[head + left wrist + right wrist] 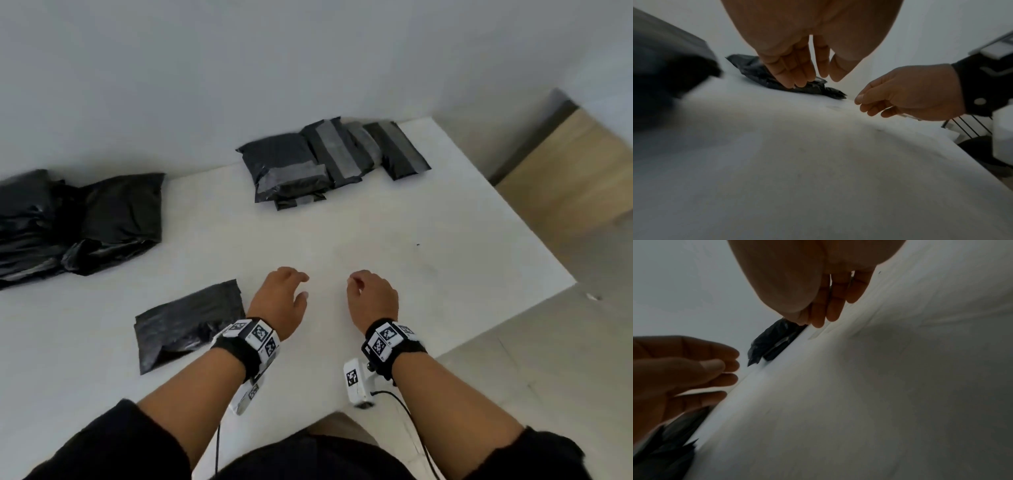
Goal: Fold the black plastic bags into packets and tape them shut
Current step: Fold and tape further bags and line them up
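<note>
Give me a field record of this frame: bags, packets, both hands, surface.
surface: white table
taped packets: stack at the far edge, by the wall, grey tape strips showing
unfolded bags: loose black pile at far left
near bag: single flat black bag, beside the left wrist, no tape visible
left hand: over bare table, fingers loosely curled, holds nothing
right hand: over bare table, thumb against fingertips; whether it pinches anything cannot be told
tape roll: none in view

Black bags [75, 222], white table [376, 240]
</note>
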`<state>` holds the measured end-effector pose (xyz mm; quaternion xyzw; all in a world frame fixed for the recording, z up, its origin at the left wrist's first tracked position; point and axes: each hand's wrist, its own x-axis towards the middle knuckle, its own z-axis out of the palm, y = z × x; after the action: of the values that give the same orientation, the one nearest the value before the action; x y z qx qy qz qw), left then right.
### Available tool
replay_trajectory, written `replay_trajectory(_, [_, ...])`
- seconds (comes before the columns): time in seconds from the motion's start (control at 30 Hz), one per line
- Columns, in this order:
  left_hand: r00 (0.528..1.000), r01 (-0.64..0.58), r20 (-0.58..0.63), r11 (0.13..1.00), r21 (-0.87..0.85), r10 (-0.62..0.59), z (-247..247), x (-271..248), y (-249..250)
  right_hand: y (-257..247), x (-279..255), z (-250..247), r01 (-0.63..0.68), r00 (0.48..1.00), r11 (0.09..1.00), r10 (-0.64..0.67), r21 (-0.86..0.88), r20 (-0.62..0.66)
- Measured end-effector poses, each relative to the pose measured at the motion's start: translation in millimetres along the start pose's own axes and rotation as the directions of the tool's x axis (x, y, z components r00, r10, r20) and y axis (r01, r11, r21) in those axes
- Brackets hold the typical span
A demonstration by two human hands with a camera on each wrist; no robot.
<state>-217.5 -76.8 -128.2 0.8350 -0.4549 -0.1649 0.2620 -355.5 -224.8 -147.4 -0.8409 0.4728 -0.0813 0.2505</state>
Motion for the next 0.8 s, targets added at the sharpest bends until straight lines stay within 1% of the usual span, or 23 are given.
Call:
replay_trajectory(0.17, [0.993,0.064,0.097,0.995,0.077,-0.072,32,31,13,41,32,-27,-0.102,0.995,0.992,0.101,-0.068,-0.016])
replay_trajectory(0.33, [0.986,0.101,0.115,0.980,0.173,-0.122,56,61,27,70,82,-54,-0.145,0.989,0.975,0.142,-0.168,-0.025])
replay_trajectory(0.43, [0.979,0.113,0.141,0.963,0.246,-0.151,63,71,31,82,106,-61,-0.201,0.978,0.955,0.208,-0.216,0.011])
replay_trajectory(0.5, [0.977,0.099,0.156,0.955,0.280,-0.147,64,75,31,87,118,-61,-0.221,0.970,0.944,0.239,-0.243,0.048])
replay_trajectory(0.63, [0.964,0.124,0.191,0.951,0.282,-0.183,66,83,27,92,133,-59,-0.208,0.970,0.944,0.233,-0.256,0.072])
replay_trajectory(0.8, [0.968,0.143,0.166,0.957,0.254,-0.189,70,85,26,88,142,-55,-0.162,0.981,0.962,0.182,-0.219,0.073])
